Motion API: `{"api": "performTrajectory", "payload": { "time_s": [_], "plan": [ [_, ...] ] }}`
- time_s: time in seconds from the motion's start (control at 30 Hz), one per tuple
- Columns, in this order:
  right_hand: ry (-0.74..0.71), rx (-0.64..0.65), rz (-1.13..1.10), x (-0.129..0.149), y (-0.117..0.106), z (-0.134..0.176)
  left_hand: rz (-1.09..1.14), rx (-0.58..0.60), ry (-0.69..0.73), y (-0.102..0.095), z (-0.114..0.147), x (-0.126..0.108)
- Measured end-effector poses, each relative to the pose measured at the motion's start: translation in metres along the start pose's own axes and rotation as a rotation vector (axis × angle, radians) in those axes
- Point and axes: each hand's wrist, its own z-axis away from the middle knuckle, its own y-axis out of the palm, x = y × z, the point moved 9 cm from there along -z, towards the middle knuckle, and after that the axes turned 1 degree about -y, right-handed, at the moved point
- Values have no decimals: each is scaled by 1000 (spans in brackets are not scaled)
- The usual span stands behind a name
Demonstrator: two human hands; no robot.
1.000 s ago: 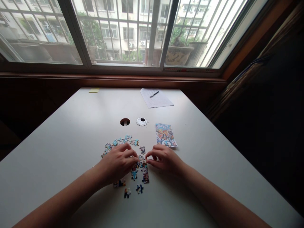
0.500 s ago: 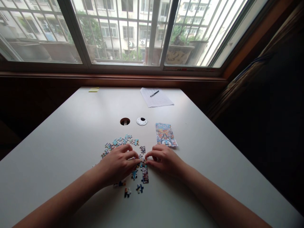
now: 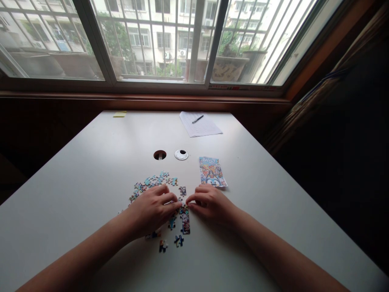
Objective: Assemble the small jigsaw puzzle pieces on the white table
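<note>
A narrow strip of joined jigsaw puzzle pieces (image 3: 185, 223) lies on the white table between my hands. My left hand (image 3: 154, 206) is closed, its thumb and forefinger tips on a puzzle piece at the strip's upper end. From the other side, the bent finger and thumb of my right hand (image 3: 209, 201) pinch at the same spot. My fingertips partly hide that piece. Loose puzzle pieces (image 3: 156, 179) form a heap behind and under my left hand. Nearer to me lie a dark blue piece (image 3: 179, 241) and a brown and white piece (image 3: 163, 245).
A colourful picture sheet (image 3: 211, 170) lies just beyond my right hand. Farther back are a round cable hole (image 3: 159, 155), its metal cover (image 3: 181, 154), paper sheets (image 3: 197, 129) with a pen (image 3: 197, 119), and yellow sticky notes (image 3: 119, 114). A barred window (image 3: 161, 44) stands behind the table.
The piece at my fingertips now sits in line with the strip, against its upper end. My left fingertips have shifted slightly right; my right hand has barely moved.
</note>
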Motion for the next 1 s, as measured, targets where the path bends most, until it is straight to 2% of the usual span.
{"api": "performTrajectory", "payload": {
  "time_s": [0.53,0.87,1.0],
  "plan": [
    [-7,9,17,-1,3,1,-41,-7,24,-2,-1,-5],
    [-19,-51,62,-1,-5,3,-20,-12,15,-4,-2,-5],
    [-52,-19,79,1,-2,4,-30,9,7,-1,-1,-4]
  ]
}}
